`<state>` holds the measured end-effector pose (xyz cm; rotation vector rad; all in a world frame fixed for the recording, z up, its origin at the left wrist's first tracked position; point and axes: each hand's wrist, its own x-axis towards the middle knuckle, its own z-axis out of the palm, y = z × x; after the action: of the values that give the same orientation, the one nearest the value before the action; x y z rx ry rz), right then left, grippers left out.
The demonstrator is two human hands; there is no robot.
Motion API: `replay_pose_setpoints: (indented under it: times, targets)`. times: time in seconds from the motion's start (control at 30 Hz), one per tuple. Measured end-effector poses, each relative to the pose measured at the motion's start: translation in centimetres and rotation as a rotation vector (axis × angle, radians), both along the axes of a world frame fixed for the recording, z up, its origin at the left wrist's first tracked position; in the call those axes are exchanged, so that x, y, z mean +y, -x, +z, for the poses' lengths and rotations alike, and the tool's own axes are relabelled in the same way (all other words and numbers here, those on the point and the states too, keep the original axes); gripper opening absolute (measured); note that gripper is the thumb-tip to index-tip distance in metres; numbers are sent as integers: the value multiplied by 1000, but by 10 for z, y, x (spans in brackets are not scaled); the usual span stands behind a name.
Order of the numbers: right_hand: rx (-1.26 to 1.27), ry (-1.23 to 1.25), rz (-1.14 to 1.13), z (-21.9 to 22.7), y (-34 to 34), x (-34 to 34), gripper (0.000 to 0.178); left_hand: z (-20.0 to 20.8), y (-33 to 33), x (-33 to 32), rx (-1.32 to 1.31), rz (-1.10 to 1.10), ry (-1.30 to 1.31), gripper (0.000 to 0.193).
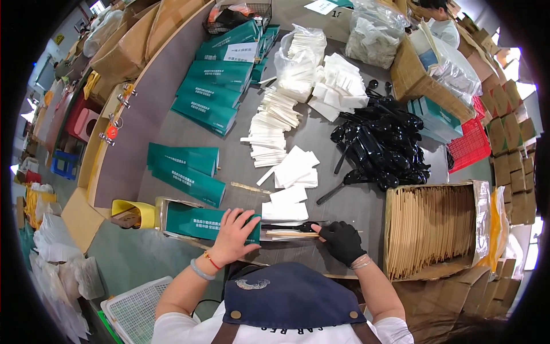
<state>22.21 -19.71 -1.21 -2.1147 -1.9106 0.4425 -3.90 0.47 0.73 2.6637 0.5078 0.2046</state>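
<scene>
The left hand (234,232), bare, lay with fingers spread over a green sleeve (192,221) at the near edge of the grey tabletop (229,157). A black spoon (298,227) and pale sticks (289,233) lay at the sleeve's right end; the right hand (342,243), black-gloved, seemed to pinch the sticks by their outer end. Beyond were white napkins (296,166) and a spoon heap (381,143). The step in hand looked like loading the sleeve; the next move likely called for holding it steady while pushing the set leftward without snagging.
</scene>
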Motion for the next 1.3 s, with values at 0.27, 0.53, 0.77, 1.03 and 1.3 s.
replay_pose_setpoints:
  times: [0.27,0.53,0.77,1.03,1.3]
  targets:
    - [477,-195,-47,-31,41,35,29,-4,-37,-17,-51,-40,-5,72]
    - [767,-250,-328,-14,80,53,35,-9,-49,-19,-68,-79,-29,67]
    - [18,-44,-156,7,42,42,49,11,-67,-8,182,-298,-99,35]
    - [-9,-78,-433,48,7,9,57,38,-32,93,123,-206,-182,32]
    - [-100,15,-312,49,29,20,57,-39,-10,-11,39,489,34,87]
